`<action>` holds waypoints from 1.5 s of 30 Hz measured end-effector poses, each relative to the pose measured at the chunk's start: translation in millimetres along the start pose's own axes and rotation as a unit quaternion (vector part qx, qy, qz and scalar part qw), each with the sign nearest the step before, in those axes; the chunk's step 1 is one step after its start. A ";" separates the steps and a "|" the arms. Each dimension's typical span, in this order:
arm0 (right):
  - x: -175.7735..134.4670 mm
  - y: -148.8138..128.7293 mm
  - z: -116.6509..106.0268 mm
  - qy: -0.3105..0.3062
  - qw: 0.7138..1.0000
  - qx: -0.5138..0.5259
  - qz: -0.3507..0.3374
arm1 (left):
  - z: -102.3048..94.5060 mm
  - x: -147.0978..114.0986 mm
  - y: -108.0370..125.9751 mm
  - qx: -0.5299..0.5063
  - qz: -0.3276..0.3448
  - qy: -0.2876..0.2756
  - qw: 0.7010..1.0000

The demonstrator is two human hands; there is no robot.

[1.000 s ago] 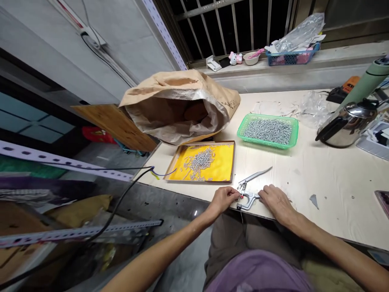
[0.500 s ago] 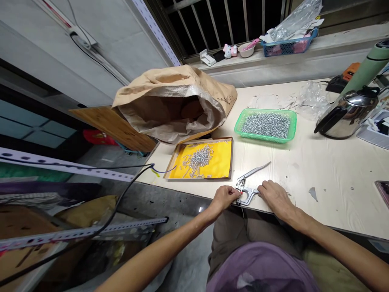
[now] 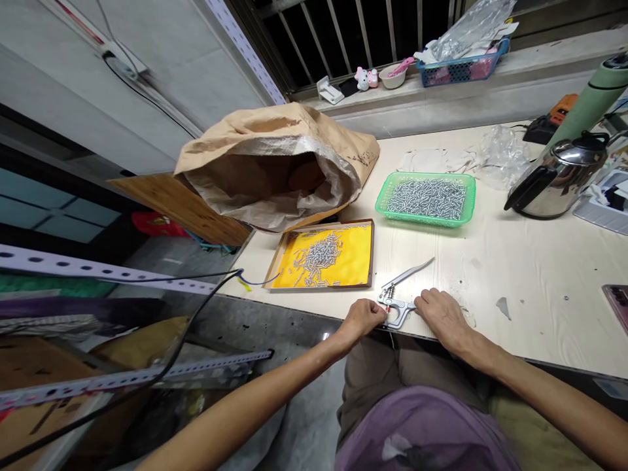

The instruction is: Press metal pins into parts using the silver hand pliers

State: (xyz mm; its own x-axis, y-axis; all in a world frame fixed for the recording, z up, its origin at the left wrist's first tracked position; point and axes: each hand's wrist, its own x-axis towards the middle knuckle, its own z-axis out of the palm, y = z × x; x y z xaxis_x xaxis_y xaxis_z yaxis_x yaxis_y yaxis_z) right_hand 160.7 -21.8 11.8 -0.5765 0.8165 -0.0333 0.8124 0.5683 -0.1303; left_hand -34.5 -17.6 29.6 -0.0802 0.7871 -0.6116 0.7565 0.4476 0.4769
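Observation:
Close to the table's front edge lie snap pliers (image 3: 401, 310) with silver handles and a spring, their upper handle spread away from the lower one. My left hand (image 3: 362, 318) is closed in a pinch at the jaw end; whatever is between its fingertips is too small to make out. A tiny red spot shows on the pliers beside those fingertips. My right hand (image 3: 443, 316) has its fingers closed on the end of the lower handle. Beyond the pliers, to the left, a shallow tray (image 3: 360, 261) with a yellow bottom holds a heap of small silvery metal pieces (image 3: 321, 252).
A green basket (image 3: 426, 220) full of similar metal pieces stands farther back. Behind the tray lies a large open brown paper sack (image 3: 279, 131). To the right are a steel kettle (image 3: 559, 180), a green flask (image 3: 596, 98), crumpled plastic (image 3: 501, 154) and a phone (image 3: 617, 304).
The whole view has shifted slightly. My left fingers remain pinched at the jaw and my right hand stays on the handle; the red spot shows a little differently.

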 end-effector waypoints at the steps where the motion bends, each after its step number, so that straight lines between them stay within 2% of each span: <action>1: 0.1 0.0 -0.7 -0.005 1.000 0.002 0.002 | 0.0 -0.5 0.5 0.000 0.000 0.001 1.000; 4: 2.6 4.5 -3.2 -0.007 1.000 0.023 0.001 | 0.2 -1.2 1.1 -0.001 -0.003 0.002 1.000; 9: 19.0 26.3 -6.2 0.027 0.999 0.025 -0.005 | 1.7 -0.1 -1.0 0.006 -0.008 0.004 1.000; 13: 33.3 35.0 -12.5 -0.012 0.999 0.009 -0.033 | 2.1 1.4 -3.6 0.018 0.002 0.006 1.000; 19: 36.1 25.3 -25.3 -0.037 0.999 -0.011 -0.014 | 3.0 0.6 -7.2 0.041 0.004 0.009 0.999; 21: 34.4 23.0 -25.9 -0.029 0.999 -0.014 -0.017 | 4.9 -1.9 -9.0 0.058 0.045 0.036 0.997; 24: 31.9 21.6 -25.1 -0.023 0.999 -0.013 -0.020 | 7.5 -5.4 -10.6 0.086 0.162 0.112 0.977; 26: 30.4 21.3 -24.6 -0.025 1.000 -0.010 -0.015 | 7.2 -5.5 -10.4 0.098 0.186 0.121 0.970; 31: 26.5 20.4 -22.5 -0.010 1.000 -0.003 -0.002 | 2.1 3.8 -12.1 0.057 0.074 0.020 0.995; 34: 24.7 20.7 -20.7 -0.002 1.000 -0.004 -0.001 | 3.3 10.5 -17.3 -0.009 0.042 -0.022 0.999; 39: 23.4 22.3 -20.5 0.004 1.000 0.004 0.000 | 6.5 12.0 -20.0 -0.067 0.027 -0.025 0.997; 45: 26.4 19.5 -20.4 -0.010 1.000 -0.003 -0.004 | 2.9 4.9 -16.9 -0.031 0.028 -0.022 0.999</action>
State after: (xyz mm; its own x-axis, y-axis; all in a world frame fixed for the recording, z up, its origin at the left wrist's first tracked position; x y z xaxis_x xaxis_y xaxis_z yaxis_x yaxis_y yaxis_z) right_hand 163.1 12.9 28.6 -0.5839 0.8102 -0.0520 0.8087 0.5749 -0.1242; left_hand -45.8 -22.5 16.7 -0.0096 0.7929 -0.6093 0.7177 0.4298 0.5479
